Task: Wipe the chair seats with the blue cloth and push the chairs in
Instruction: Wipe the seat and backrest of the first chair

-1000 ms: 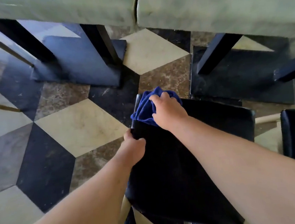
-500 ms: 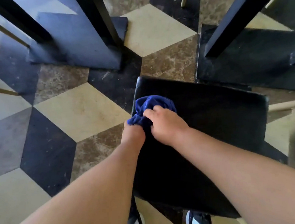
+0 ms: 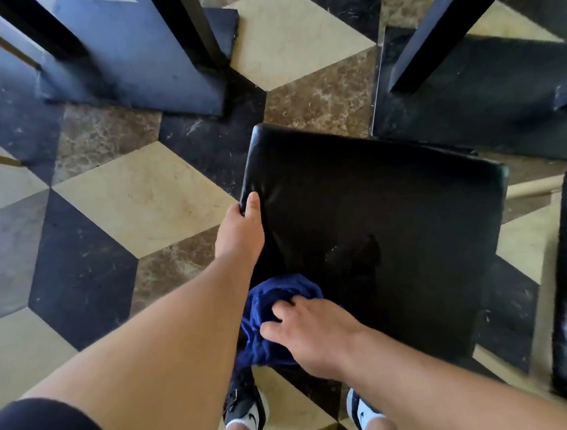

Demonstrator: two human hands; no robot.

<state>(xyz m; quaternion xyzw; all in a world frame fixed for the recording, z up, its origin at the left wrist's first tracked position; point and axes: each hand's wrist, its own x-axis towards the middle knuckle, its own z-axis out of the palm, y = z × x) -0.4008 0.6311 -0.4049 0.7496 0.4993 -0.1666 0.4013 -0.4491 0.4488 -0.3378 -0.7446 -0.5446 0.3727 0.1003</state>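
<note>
A person bends over a black padded chair seat (image 3: 378,227), the right hand (image 3: 313,336) pressing a bunched blue cloth (image 3: 277,320) flat against the seat's near-left corner, at about seven o'clock on the cushion, fingers spread loosely over the fabric rather than clenched. A second ago the cloth sat at the far-left corner, around eleven o'clock; it has since been dragged down the left side toward the person. The left hand (image 3: 242,231) grips the seat's left edge at nine o'clock, thumb on top and fingers curled under, steadying the chair. A faint smudge (image 3: 356,253) shows near the seat's centre, so the wiping looks only partly done, with the right half untouched and the chair yet to be pushed toward the table base (image 3: 134,67) at twelve o'clock.
</note>
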